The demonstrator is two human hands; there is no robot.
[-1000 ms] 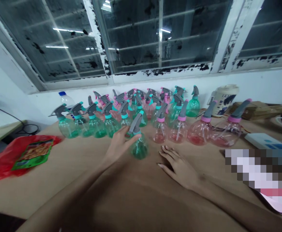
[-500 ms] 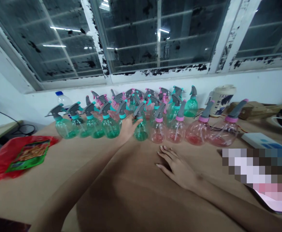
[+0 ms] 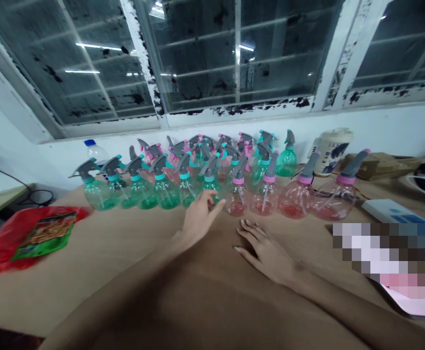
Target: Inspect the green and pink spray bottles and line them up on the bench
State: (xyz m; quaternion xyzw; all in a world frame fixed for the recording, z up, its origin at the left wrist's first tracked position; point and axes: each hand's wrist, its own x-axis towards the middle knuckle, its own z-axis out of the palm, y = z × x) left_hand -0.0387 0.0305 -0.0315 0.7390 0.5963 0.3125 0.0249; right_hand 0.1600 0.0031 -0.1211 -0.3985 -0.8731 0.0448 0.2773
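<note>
My left hand (image 3: 200, 214) is just in front of a green spray bottle (image 3: 209, 184) in the middle of the front row. Its thumb and fingers are apart, hiding the bottle's lower part; I cannot tell whether they touch it. My right hand (image 3: 268, 250) lies flat on the wooden table (image 3: 125, 272), fingers spread, below a pink spray bottle (image 3: 237, 199). Several green bottles with teal collars line the left of the front row, and pink ones (image 3: 296, 199) the right. All stand upright with grey trigger heads. More bottles (image 3: 287, 158) crowd behind, partly hidden.
A red plastic bag (image 3: 1, 233) with a green snack packet (image 3: 46, 236) lies at left. A blue-capped bottle (image 3: 94, 151) stands behind the row. At right are a printed cup (image 3: 331, 150), a brown package (image 3: 380, 165), a white box (image 3: 390, 211) and a blurred-out item. Windows rise behind.
My left hand has come down and back toward me from the neck of the green spray bottle, which stays in the row. My right hand has stayed in place.
</note>
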